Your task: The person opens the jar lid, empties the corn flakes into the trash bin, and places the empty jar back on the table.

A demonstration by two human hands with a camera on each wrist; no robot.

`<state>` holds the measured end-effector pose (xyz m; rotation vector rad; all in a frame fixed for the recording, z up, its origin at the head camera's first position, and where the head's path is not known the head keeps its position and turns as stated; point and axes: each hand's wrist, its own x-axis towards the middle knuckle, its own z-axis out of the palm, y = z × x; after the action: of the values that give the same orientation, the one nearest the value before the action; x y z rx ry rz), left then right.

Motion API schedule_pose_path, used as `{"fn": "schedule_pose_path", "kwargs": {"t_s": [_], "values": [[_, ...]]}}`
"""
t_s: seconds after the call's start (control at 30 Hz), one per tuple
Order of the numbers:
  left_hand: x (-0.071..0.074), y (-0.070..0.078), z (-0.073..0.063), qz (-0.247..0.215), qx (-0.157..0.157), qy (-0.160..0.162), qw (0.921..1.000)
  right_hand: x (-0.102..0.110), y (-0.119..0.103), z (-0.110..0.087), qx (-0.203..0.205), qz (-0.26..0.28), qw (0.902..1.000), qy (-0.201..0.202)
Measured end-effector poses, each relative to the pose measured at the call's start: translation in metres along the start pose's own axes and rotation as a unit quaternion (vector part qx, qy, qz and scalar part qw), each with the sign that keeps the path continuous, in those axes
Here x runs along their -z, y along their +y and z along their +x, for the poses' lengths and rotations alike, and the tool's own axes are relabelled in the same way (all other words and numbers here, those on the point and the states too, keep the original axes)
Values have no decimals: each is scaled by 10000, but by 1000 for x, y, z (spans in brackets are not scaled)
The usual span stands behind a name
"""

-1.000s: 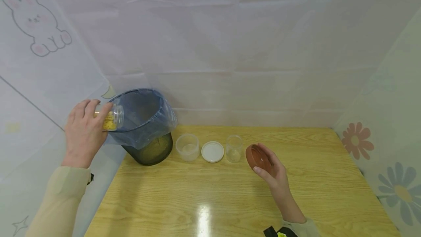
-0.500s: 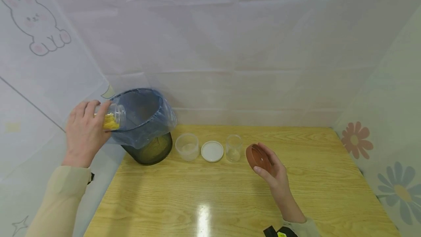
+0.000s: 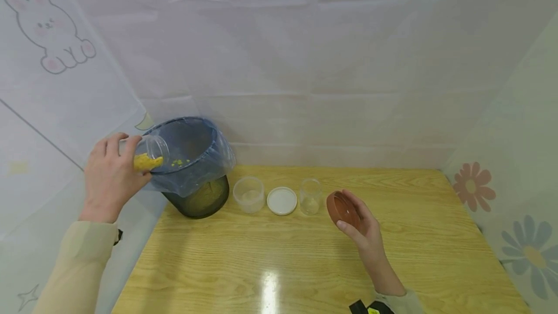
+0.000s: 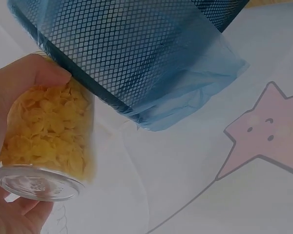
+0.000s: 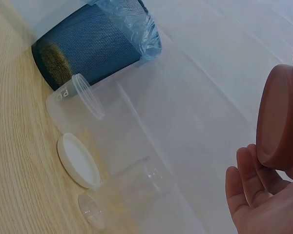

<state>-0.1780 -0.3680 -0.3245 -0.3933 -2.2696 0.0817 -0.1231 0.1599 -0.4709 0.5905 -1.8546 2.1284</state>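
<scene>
My left hand (image 3: pixel 109 176) grips a clear jar (image 4: pixel 49 126) of yellow flakes, tipped on its side with its mouth over the rim of a mesh bin (image 3: pixel 205 200). A blue plastic bag (image 3: pixel 192 178) lines the bin. Flakes heap toward the jar's mouth, and a few loose yellow flakes (image 3: pixel 179 163) show inside the bin opening. In the left wrist view the jar's glass base faces the camera. My right hand (image 3: pixel 366 234) holds a round brown lid (image 5: pixel 281 117) by its edge, tilted, its hollow side facing the head camera.
Along the back of the wooden table (image 3: pixel 244 265), right of the bin, stand a clear plastic tub (image 3: pixel 249 195), a white lid (image 3: pixel 282 201) lying flat, and a clear cylindrical jar (image 3: pixel 310 197). A pale wall sheet (image 3: pixel 279 86) rises right behind them.
The left hand has tipped the jar further and slightly right. Its flakes have slid to the mouth, and some now fall into the bin. The right hand with the brown lid stays put.
</scene>
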Motion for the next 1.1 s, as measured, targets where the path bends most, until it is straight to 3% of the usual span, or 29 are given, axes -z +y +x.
{"fn": "schedule_pose_path", "kwargs": {"t_s": [0.6,1.1], "values": [[0,-2,0,-256,79,-160,9995,0,-1,1,-184,-245,9995,114],[-1,-1,-1,-269,311,-70,9991,0,-3,1,-281,-302,9991,128]]}}
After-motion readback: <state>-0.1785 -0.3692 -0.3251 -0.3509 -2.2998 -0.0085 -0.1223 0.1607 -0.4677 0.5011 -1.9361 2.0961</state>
